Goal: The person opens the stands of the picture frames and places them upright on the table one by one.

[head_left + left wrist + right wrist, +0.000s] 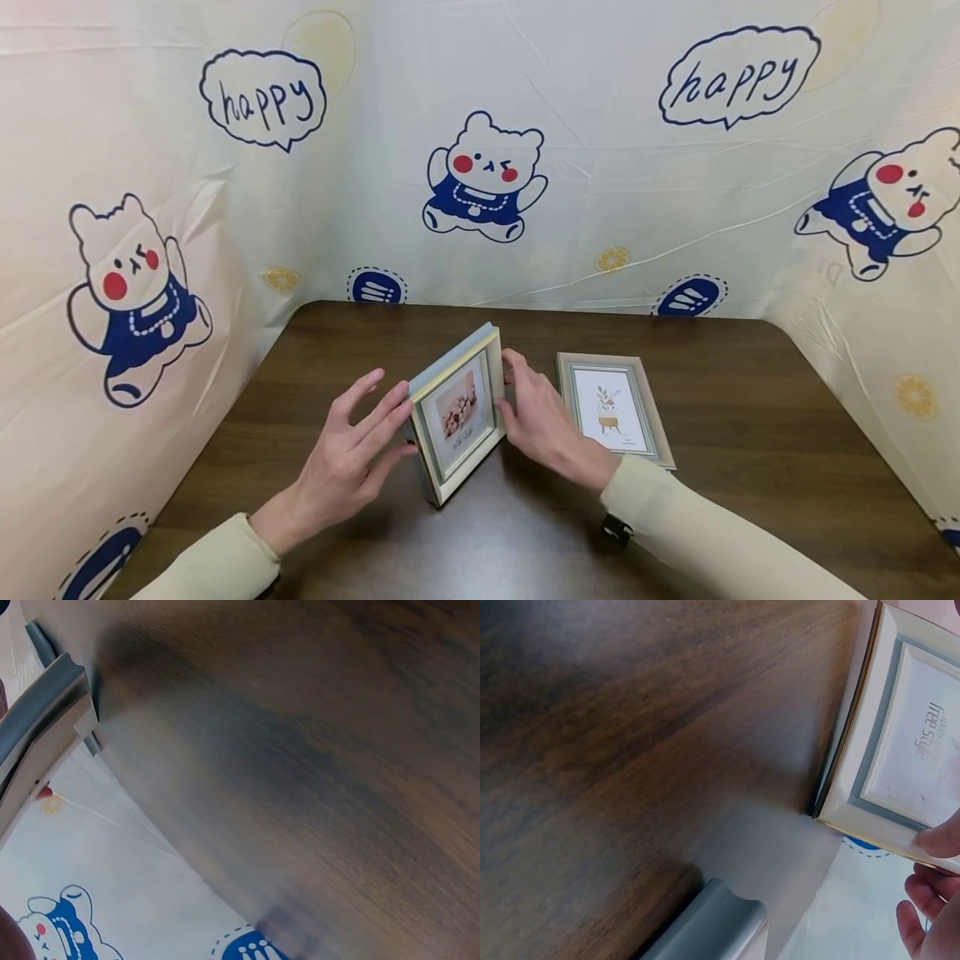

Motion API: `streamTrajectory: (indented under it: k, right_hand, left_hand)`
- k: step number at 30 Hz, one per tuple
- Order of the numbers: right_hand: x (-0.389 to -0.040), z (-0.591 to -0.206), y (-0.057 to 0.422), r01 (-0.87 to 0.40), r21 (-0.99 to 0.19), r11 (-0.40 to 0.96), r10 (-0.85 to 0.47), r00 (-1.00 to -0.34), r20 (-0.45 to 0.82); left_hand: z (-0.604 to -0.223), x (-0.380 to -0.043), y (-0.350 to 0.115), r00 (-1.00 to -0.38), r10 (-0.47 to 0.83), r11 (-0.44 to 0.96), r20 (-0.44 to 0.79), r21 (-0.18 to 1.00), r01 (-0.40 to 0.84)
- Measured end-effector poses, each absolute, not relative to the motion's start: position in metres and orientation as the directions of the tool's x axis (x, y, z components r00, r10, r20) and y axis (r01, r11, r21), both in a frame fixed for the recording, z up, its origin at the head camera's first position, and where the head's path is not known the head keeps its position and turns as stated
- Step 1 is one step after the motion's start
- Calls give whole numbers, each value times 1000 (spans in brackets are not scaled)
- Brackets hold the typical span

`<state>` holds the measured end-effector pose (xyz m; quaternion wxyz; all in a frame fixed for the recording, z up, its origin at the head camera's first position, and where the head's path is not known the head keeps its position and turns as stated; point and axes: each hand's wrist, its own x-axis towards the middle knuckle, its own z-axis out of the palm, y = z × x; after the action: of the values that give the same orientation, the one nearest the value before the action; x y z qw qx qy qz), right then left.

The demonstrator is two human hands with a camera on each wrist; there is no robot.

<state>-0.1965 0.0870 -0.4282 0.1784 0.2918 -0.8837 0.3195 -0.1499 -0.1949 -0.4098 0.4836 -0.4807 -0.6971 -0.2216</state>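
Note:
A cream picture frame [467,467] with a blue-grey inner border and a flower photo stands upright on edge on the table, turned at an angle. Behind its gold front edge runs a thick blue-grey side. My right hand [546,417] pinches its right edge; in the right wrist view the thumb [941,838] lies on the front and fingers curl behind. At the upper left corner, my left hand [337,467] touches the frame with fairly straight fingertips, its thumb by the left side. The left wrist view catches only the frame's edge [52,712].
A second picture frame [656,417], beige with a plant print, lies flat to the right, close to my right forearm. Its corner [720,919] shows in the right wrist view. Beneath is a dark wood table [300,392], enclosed by a printed cloth [600,192] at the back and sides.

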Motion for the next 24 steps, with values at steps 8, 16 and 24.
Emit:
streamTrajectory:
  k: [8,16,24]
  right_hand:
    - [-197,-427,84,-624,-481,616,-395,-773,496]
    - [-199,-427,84,-623,-493,607,-392,-774,497]
    - [-200,-426,85,-632,-492,598,-388,-766,512]
  left_hand:
    - [-411,-147,-192,-61,480,437,875,-178,882]
    - [-407,-146,-187,-13,481,412,876,-214,886]
    - [-406,-145,-183,-14,495,408,869,-219,886]
